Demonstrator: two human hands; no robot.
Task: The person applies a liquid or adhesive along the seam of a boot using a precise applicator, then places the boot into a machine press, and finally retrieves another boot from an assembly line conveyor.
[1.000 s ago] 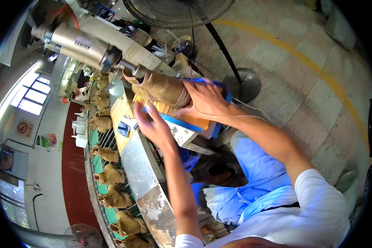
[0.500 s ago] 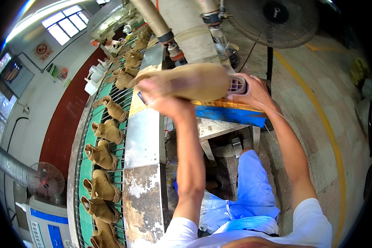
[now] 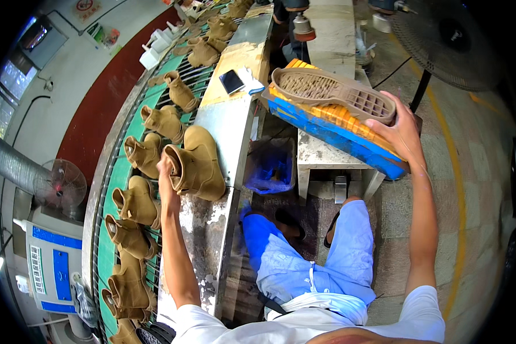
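My left hand [image 3: 165, 174] is closed on the top opening of a tan ankle boot [image 3: 197, 167], its fingers partly hidden behind the collar. The boot is over the metal ledge beside the conveyor, toe pointing away from me. On my right, my right hand [image 3: 400, 127] grips the heel end of a brown shoe sole [image 3: 332, 94], thumb at the near edge. Its hollow, gridded inside faces up. Under the sole is a long block with a yellow ridged top and blue sides [image 3: 338, 133]; whether sole and block touch all along I cannot tell.
Several tan boots [image 3: 133, 202] stand on a green conveyor [image 3: 97, 252] at the left. A dark phone [image 3: 231, 82] lies on the ledge's cardboard. A blue-lined bin [image 3: 272, 169] sits below, beside a white stand [image 3: 321, 150]. A fan [image 3: 450, 46] is at far right.
My left hand has carried the boot from in front of the block leftward and nearer, to the ledge. The right hand still holds the sole, now in full sight. The view has shifted.
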